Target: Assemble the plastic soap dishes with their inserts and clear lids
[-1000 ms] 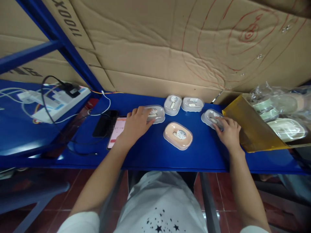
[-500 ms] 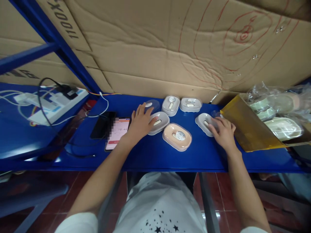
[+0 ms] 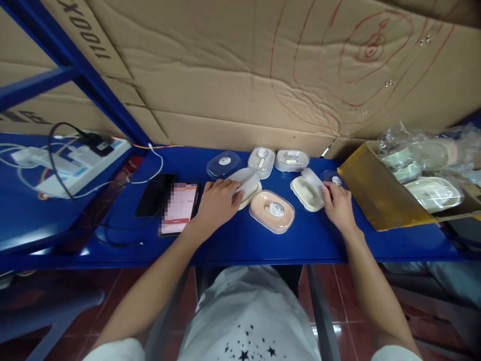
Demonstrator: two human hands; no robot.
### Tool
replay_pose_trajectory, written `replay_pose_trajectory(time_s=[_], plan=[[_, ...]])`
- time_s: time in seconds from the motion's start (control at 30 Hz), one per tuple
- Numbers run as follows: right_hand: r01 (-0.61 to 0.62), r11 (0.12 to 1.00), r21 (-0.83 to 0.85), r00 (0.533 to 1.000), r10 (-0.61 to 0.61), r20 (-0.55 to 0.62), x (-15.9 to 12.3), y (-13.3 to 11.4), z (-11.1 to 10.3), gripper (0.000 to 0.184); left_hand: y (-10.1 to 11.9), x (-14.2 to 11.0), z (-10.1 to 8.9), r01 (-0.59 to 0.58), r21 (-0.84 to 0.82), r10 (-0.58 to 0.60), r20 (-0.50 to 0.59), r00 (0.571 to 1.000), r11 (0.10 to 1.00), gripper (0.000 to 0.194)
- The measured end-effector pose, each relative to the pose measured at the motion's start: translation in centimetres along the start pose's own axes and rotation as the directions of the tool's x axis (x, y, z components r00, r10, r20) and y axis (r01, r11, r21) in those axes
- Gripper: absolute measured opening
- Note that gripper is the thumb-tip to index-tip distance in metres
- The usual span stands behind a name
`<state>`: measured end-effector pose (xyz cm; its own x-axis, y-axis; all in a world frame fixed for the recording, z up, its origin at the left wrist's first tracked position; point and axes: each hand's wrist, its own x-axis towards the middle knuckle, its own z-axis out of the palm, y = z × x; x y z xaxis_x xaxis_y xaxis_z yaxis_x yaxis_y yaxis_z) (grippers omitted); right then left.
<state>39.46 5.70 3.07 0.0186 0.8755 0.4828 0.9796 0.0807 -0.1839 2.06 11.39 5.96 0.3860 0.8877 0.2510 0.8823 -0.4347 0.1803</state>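
My left hand (image 3: 220, 201) pinches the near edge of a grey-white oval inset (image 3: 243, 176) and holds it tilted over a cream oval dish (image 3: 252, 197), partly hidden by the fingers. On the right, my right hand (image 3: 338, 204) grips a similar whitish inset (image 3: 312, 178), tipped up on its side above another cream dish (image 3: 306, 194). Between the hands lies a peach oval dish (image 3: 273, 211) with a label. Behind are two grey dishes, one squarish (image 3: 261, 161) and one wider (image 3: 292, 160). A clear lid (image 3: 224, 164) lies beyond my left hand, another (image 3: 330, 178) beyond my right.
At the right a cardboard box with yellow tape (image 3: 383, 198) holds several plastic-wrapped dishes (image 3: 432, 193). A lit phone (image 3: 179, 208) and a dark phone (image 3: 152, 195) lie at the left. A power strip (image 3: 86, 168) with cables is farther left. Cardboard (image 3: 210, 75) lines the back.
Both hands have lifted the insets up from their dishes, uncovering the cream dishes below. The left hand has drawn back from the clear lid, which now shows whole.
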Motion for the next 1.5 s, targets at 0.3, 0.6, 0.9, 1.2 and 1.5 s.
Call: replay_pose_trajectory(time_s=[0.3,0.6,0.9,1.2,1.5], plan=[[0.452,0.850,0.272,0.832,-0.512,0.215,-3.1,-9.9,-1.1,0.061,0.1,1.8,0.2,0.066,0.060,-0.057,-0.141,0.988,0.996,0.036],[-0.055,0.751,0.657,0.966,-0.128,0.227,-2.2,-9.7,-0.5,0.052,2.2,-1.4,1.2,-0.362,-0.304,0.333,-0.144,0.932,0.881,0.043],[-0.320,0.590,0.742,0.947,0.222,0.232,-1.5,-8.8,0.9,0.052,4.5,-5.0,2.9,-0.358,-0.236,0.328,-0.158,0.931,0.903,0.059],[0.327,0.931,0.165,0.935,-0.343,0.085,-2.8,-9.5,0.4,0.050,5.4,-5.9,2.6,-0.393,-0.091,0.396,0.006,0.918,0.915,0.043],[0.488,0.872,-0.042,0.846,-0.461,0.268,-2.1,-9.4,-0.2,0.046,4.8,-3.1,1.1,-0.398,-0.208,0.406,-0.005,0.914,0.894,0.011]])
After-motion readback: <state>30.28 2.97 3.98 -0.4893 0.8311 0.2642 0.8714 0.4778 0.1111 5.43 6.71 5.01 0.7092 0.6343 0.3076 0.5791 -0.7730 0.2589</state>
